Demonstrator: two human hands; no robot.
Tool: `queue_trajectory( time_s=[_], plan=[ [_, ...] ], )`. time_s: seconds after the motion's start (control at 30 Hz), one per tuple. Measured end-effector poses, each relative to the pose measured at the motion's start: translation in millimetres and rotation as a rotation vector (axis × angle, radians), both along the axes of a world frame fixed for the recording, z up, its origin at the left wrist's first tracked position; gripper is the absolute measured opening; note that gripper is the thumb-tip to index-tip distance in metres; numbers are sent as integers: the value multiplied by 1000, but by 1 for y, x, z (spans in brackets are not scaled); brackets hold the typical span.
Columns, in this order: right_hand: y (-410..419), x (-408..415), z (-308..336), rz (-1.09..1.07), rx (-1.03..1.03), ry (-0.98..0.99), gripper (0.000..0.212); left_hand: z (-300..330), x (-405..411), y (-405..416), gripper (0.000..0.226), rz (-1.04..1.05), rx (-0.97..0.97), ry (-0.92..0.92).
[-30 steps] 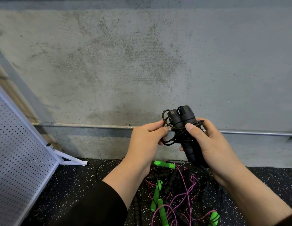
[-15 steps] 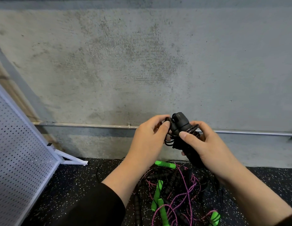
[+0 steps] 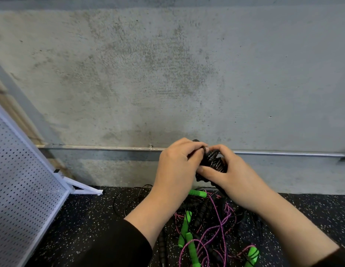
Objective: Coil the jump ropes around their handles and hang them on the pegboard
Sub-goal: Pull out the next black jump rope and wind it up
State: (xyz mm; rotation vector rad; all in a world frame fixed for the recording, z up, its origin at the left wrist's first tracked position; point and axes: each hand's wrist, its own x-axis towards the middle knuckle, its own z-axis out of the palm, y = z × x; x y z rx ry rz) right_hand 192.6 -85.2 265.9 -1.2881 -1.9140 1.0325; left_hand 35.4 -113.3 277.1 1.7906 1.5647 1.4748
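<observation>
Two hands meet at frame centre, about 5 o'clock of the grey wall (image 3: 167, 74). Pegboard (image 3: 23, 189) leans at 8 o'clock, nothing hung on it in view. Floor pile of loose ropes (image 3: 210, 224) at 6 o'clock. Left hand (image 3: 177, 166) and right hand (image 3: 237, 182) both grip the black jump rope (image 3: 214, 160). Judged light; cord springy, liable to uncoil, so hold over the wraps. No containers seen.

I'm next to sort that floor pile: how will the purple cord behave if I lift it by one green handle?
The purple cord lies in loose loops, so it is probably floppy and will trail. It crosses black cords and the green handles, so it will likely snag and drag neighbours. It looks thin, probably light.
</observation>
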Motion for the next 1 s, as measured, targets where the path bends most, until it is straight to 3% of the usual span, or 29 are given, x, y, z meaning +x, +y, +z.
queue_trajectory(
  time_s=[0.27, 0.4, 0.5, 0.57, 0.73, 0.83, 1.0],
  plan=[
    [3, 15, -4, 41, -56, 39, 45, 2, -9, -1, 33, -221, -230, 89],
    [7, 17, -4, 50, -84, 84, 40, 2, -14, 0, 37, -244, -190, 139],
    [7, 17, -3, 57, -110, 104, 34, 0, -15, 2, 29, -153, -141, 51],
    [6, 16, -3, 41, -132, 127, 37, -1, -16, 3, 28, -131, -132, 3],
    [9, 12, -11, -53, -134, 157, 48, -12, -10, 3, 36, -127, -100, 114],
    [10, 8, -17, -116, -20, 111, 67, -15, 0, 0, 35, -88, -220, -30],
    [0, -9, -22, -88, 163, -127, 92, -21, 10, 2, 30, -138, -467, -471]
  ],
)
